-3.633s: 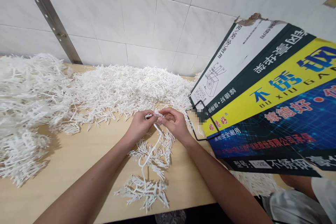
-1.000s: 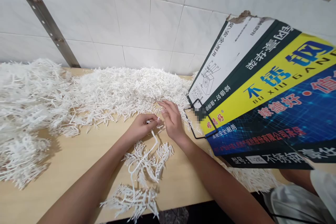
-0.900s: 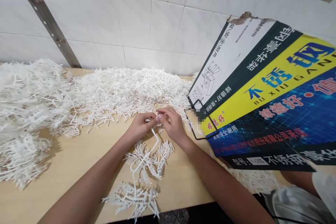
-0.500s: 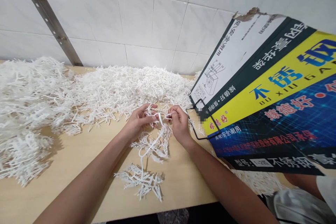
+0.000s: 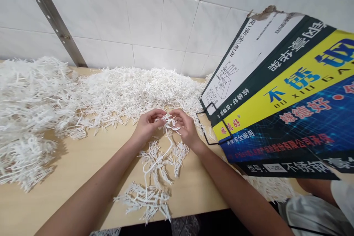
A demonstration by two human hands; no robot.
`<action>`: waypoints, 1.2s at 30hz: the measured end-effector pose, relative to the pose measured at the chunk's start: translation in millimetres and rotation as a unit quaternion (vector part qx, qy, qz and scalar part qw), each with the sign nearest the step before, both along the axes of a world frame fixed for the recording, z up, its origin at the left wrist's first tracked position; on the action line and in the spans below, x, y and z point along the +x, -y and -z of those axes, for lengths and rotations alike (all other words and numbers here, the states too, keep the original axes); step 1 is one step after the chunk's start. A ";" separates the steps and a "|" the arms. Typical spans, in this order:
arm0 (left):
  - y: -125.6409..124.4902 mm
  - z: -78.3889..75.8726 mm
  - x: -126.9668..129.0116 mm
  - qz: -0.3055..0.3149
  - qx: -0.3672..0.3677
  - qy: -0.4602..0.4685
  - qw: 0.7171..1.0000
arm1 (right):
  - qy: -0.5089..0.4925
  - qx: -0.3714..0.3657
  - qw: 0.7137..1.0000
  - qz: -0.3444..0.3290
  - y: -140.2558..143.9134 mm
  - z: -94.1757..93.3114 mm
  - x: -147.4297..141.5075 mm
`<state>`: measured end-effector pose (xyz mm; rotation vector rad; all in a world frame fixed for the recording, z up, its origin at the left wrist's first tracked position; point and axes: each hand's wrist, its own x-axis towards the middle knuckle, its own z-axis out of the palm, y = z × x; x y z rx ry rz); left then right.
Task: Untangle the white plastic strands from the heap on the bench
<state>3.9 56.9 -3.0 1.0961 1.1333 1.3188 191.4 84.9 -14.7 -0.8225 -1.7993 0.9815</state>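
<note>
A white branching sprig [image 5: 169, 122] with thin twig-like tips is pinched between my two hands over the table. My left hand [image 5: 147, 126] grips it from the left, thumb and fingers closed. From the right, my right hand [image 5: 187, 128] closes on the same sprig, its fingertips almost meeting the left ones. Below them hangs a white cord [image 5: 166, 150] joined to more sprigs, and the lowest cluster [image 5: 149, 201] rests near the table's front edge. My fingers partly hide where the cord meets the held sprig.
Heaps of loose white sprigs [image 5: 132, 88] lie along the tiled wall and at the left. A printed cardboard panel [image 5: 298, 81] stands at the right beside a black wire frame [image 5: 207, 142]. Another person's arm [image 5: 315, 190] shows at the lower right. A metal bracket [image 5: 56, 25] is on the wall.
My hands have come closer together, and a sprig is now bunched between the fingertips. The cord's loop has gone from between them, and the hanging sprigs have spread and shifted lower.
</note>
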 end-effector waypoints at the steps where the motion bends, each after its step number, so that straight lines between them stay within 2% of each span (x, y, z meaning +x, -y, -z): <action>1: -0.2 -0.1 0.9 0.000 0.009 -0.010 1.000 | 0.012 0.021 1.000 -0.010 0.5 -0.8 -0.2; 3: -0.6 0.7 2.5 -0.004 0.033 -0.027 0.999 | 0.041 0.076 0.996 -0.020 1.6 -1.6 -0.5; 7: 2.2 5.4 5.2 -0.010 0.082 -0.049 0.995 | 0.068 0.178 0.982 0.007 5.8 0.0 -0.4; 12: 5.5 9.0 -1.1 0.038 0.093 -0.014 0.995 | 0.089 0.224 0.969 0.060 6.4 3.1 -2.6; 17: 8.4 6.1 -5.0 0.023 0.088 0.006 0.996 | 0.099 0.203 0.967 0.119 10.2 3.8 -3.6; 21: 4.1 6.9 -1.6 -0.003 0.069 -0.035 0.997 | 0.077 0.116 0.983 0.119 7.6 5.5 -1.9; 26: -0.7 10.3 2.0 0.084 0.009 -0.125 0.989 | -0.001 0.013 0.992 0.126 -4.1 12.6 2.3; 29: -0.5 10.5 0.6 0.097 0.030 -0.167 0.981 | -0.083 -0.015 0.973 0.214 -15.9 17.5 7.0; 31: 0.1 9.3 0.2 0.095 0.050 -0.177 0.978 | -0.119 -0.017 0.958 0.261 -21.9 17.5 9.0; 32: 0.5 8.4 0.7 0.094 0.051 -0.179 0.978 | -0.113 -0.010 0.959 0.261 -22.9 15.9 9.2; 36: 2.0 5.8 5.1 0.053 0.012 -0.172 0.984 | 0.017 0.095 0.982 0.162 -13.7 1.7 5.2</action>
